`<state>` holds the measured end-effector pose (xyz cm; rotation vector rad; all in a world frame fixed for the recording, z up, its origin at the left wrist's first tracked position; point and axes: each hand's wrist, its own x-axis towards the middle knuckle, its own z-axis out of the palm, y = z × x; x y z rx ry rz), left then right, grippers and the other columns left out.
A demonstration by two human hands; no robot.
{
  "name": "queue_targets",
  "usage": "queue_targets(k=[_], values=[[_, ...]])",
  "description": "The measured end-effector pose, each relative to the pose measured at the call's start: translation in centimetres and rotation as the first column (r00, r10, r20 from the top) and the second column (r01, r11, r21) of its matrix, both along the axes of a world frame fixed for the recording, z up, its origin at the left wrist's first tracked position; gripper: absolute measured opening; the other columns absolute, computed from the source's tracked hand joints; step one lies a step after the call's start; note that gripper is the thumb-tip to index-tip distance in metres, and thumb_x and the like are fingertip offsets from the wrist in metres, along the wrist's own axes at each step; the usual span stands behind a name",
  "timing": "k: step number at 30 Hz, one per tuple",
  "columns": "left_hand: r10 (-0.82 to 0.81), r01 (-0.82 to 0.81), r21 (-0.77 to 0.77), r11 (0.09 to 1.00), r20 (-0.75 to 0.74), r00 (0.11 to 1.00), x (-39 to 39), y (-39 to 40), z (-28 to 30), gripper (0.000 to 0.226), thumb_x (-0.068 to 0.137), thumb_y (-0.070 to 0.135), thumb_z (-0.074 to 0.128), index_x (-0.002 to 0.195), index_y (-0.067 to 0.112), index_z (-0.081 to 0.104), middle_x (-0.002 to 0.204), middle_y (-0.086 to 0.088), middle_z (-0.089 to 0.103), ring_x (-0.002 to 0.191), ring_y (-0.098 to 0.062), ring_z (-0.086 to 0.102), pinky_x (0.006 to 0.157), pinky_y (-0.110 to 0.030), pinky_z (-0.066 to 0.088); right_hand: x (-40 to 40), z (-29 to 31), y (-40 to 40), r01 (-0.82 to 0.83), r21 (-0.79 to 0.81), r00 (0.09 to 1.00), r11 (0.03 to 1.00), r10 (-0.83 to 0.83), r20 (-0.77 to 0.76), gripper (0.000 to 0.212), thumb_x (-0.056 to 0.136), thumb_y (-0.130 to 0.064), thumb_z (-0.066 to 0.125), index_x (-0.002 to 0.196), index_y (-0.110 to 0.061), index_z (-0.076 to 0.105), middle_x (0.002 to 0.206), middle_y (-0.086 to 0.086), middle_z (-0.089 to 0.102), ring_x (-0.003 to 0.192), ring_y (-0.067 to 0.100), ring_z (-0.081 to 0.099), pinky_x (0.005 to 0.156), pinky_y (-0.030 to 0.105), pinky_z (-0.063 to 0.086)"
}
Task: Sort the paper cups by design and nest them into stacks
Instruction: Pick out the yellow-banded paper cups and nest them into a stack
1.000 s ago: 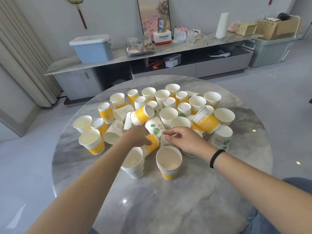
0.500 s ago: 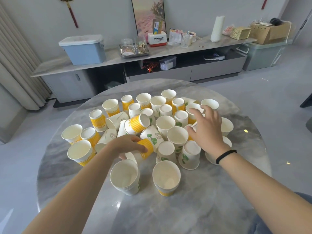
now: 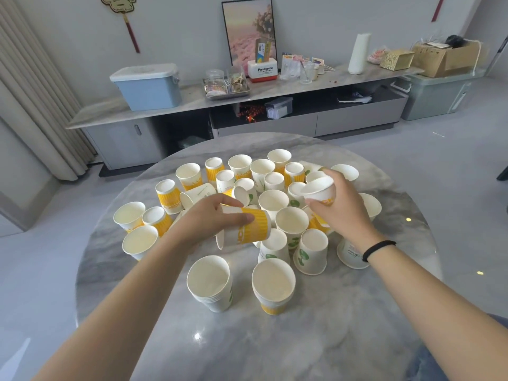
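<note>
Many paper cups, some with yellow ribbed bands and some white with green leaves, crowd the round marble table (image 3: 275,347). My left hand (image 3: 211,218) grips a yellow-banded cup (image 3: 247,229) lying on its side, lifted a little above the pile. My right hand (image 3: 338,207) holds a yellow-printed cup (image 3: 319,189) tilted above the right part of the cluster. Near the front stand a nested stack of green-leaf cups (image 3: 210,284) and a nested stack of yellow-banded cups (image 3: 273,285), both mouth up.
Two green-leaf cups (image 3: 312,251) stand upside down just behind the stacks. A low sideboard (image 3: 247,94) beyond the table carries a blue lidded box (image 3: 147,86), a tray and boxes. Bare marble lies in front of the two stacks.
My left hand has raised the yellow-banded cup off the pile. My right hand has closed on a yellow-printed cup at the right of the cluster and lifted it. The camera has shifted slightly.
</note>
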<state>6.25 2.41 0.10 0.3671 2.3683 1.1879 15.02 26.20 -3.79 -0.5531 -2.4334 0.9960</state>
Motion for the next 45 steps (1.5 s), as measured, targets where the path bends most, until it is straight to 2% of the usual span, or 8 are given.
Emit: queue_targets(k=[3,8,14,22,28,32,37,45], values=[[-0.065,0.065,-0.004,0.998,-0.052,0.997,1.9,0.5,1.3,0.049,0.058,0.045,0.083,0.100,0.031,0.064,0.107,-0.005,0.063,0.092,-0.017,0.062,0.083,-0.032,0.051,1.3,1.5,-1.3,-0.111,-0.225,0.987,0.968,0.080,-0.141,0.063,0.077,-0.028,0.074,0.131,-0.028,0.043,0.125,-0.006,0.053,0.113,0.012,0.051,0.093,0.027,0.043],[-0.288,0.248,-0.220,0.943,-0.170,0.942,5.2,1.9,1.7,0.050,0.067,0.042,0.079,0.109,0.031,0.055,0.092,0.014,0.051,0.083,-0.004,0.051,0.066,-0.019,0.042,3.5,1.8,-2.9,-0.242,-0.418,0.962,0.875,0.160,-0.221,0.053,0.077,-0.034,0.073,0.123,-0.036,0.048,0.114,-0.026,0.053,0.109,0.005,0.056,0.096,0.033,0.049],[-0.467,0.344,-0.442,0.829,-0.208,0.859,7.6,4.3,-0.3,0.071,0.070,0.050,0.073,0.130,0.027,0.043,0.127,0.001,0.054,0.119,-0.022,0.049,0.104,-0.038,0.036,4.8,1.3,-3.4,-0.299,-0.424,0.943,0.855,0.197,-0.267,0.053,0.073,-0.039,0.074,0.120,-0.038,0.049,0.118,-0.016,0.057,0.111,0.008,0.057,0.097,0.040,0.050],[-0.371,0.352,-0.274,0.895,-0.021,0.928,6.2,1.4,-0.8,0.079,0.069,0.046,0.076,0.137,0.028,0.040,0.129,0.001,0.054,0.116,-0.012,0.052,0.099,-0.027,0.041,5.5,0.5,-5.1,-0.383,-0.417,0.920,0.824,0.297,-0.256,0.058,0.074,-0.032,0.075,0.125,-0.030,0.047,0.119,-0.017,0.056,0.113,0.010,0.057,0.096,0.034,0.050],[-0.345,0.350,-0.149,0.925,0.056,0.937,5.0,-1.3,-1.7,0.073,0.066,0.031,0.082,0.129,0.027,0.047,0.118,0.005,0.059,0.112,-0.009,0.058,0.103,-0.036,0.045,5.5,-1.3,-7.1,-0.523,-0.298,0.840,0.798,0.542,-0.023,0.071,0.075,-0.030,0.076,0.135,-0.029,0.037,0.129,-0.019,0.046,0.114,-0.004,0.048,0.095,0.007,0.037],[-0.383,0.379,-0.136,0.915,-0.003,0.924,5.4,-1.5,-2.4,0.076,0.071,0.032,0.079,0.136,0.029,0.040,0.122,0.012,0.057,0.116,-0.004,0.054,0.106,-0.031,0.041,5.3,-2.5,-6.7,-0.654,-0.131,0.705,0.745,0.663,0.253,0.087,0.077,-0.032,0.074,0.146,-0.022,0.022,0.149,-0.008,0.029,0.134,0.003,0.028,0.107,0.014,0.024],[-0.449,0.408,-0.270,0.872,-0.114,0.886,6.1,-1.1,-3.3,0.063,0.077,0.037,0.072,0.134,0.030,0.045,0.128,0.015,0.055,0.117,-0.003,0.052,0.105,-0.030,0.037,4.8,-3.2,-6.0,-0.722,-0.088,0.628,0.687,0.703,0.333,0.089,0.078,-0.041,0.070,0.148,-0.025,0.016,0.153,-0.007,0.024,0.140,0.006,0.021,0.115,0.027,0.022],[-0.432,0.327,-0.398,0.857,-0.208,0.878,3.8,-1.2,-4.1,0.068,0.077,0.040,0.070,0.138,0.033,0.040,0.134,0.010,0.055,0.125,-0.009,0.048,0.112,-0.041,0.028,2.9,-4.5,-7.2,-0.613,0.295,0.779,0.733,0.499,0.379,0.078,0.082,-0.048,0.061,0.147,-0.026,0.024,0.151,-0.008,0.032,0.132,0.019,0.028,0.107,0.029,0.024]])
